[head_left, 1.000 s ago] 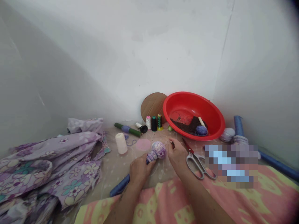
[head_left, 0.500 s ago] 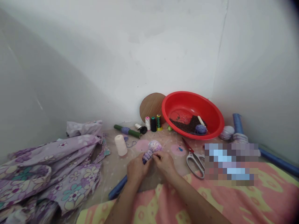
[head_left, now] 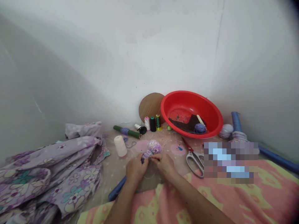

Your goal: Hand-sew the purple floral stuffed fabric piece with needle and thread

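My left hand (head_left: 136,169) is closed around a blue stick (head_left: 116,188), which runs back under my left forearm. At its far end sits a rounded head of purple floral cloth (head_left: 154,147), bound with cord just below the ball. Close beside that binding, my right hand (head_left: 164,166) is closed, thumb and forefinger pinching what looks like a thin thread. A faint pale loop of thread lies on the table below the hands. The stick's part inside my left palm is hidden.
A white thread cone (head_left: 120,146) stands left of the hands, near a green tube (head_left: 127,132). Small spools (head_left: 152,124) stand behind, beside a red basin (head_left: 219,119). Scissors (head_left: 195,161) lie right; floral fabric (head_left: 77,174) is heaped left. A patterned cloth (head_left: 154,205) covers the front; one patch is pixelated.
My right hand's fingertips have shifted slightly left and down along the binding. The cloth head has turned a little. My left hand keeps its hold on the stick.
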Available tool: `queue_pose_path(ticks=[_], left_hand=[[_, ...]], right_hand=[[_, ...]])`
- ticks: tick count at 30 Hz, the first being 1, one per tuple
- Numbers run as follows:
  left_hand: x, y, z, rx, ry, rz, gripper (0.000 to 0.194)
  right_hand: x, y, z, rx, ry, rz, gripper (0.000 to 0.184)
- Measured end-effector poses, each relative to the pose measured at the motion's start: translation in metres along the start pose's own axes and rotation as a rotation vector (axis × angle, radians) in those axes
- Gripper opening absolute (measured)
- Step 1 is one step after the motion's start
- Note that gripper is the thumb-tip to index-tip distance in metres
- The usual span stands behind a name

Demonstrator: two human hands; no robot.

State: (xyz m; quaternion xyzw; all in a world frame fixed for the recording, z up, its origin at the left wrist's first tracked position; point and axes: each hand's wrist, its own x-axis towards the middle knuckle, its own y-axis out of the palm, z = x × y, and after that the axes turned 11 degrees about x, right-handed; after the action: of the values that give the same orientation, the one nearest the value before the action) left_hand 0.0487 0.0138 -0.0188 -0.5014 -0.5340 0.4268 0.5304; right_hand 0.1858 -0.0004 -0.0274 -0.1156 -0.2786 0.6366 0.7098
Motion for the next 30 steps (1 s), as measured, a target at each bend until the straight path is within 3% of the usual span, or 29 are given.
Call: queue_pose_path(ticks=[13,30], left_hand=[[0.0044,0.0037,0.0051,-0.063,0.005,0.010,0.041],[0.0045,0.0027,0.0048,-0.052,0.012,0.016,0.041]], right_hand=[[-0.0021,-0.0041,0.0065,-0.030,0.031,0.089,0.030],[-0.0014,-0.0053,0.0074,-0.003,-0.041,0.110,0.032]])
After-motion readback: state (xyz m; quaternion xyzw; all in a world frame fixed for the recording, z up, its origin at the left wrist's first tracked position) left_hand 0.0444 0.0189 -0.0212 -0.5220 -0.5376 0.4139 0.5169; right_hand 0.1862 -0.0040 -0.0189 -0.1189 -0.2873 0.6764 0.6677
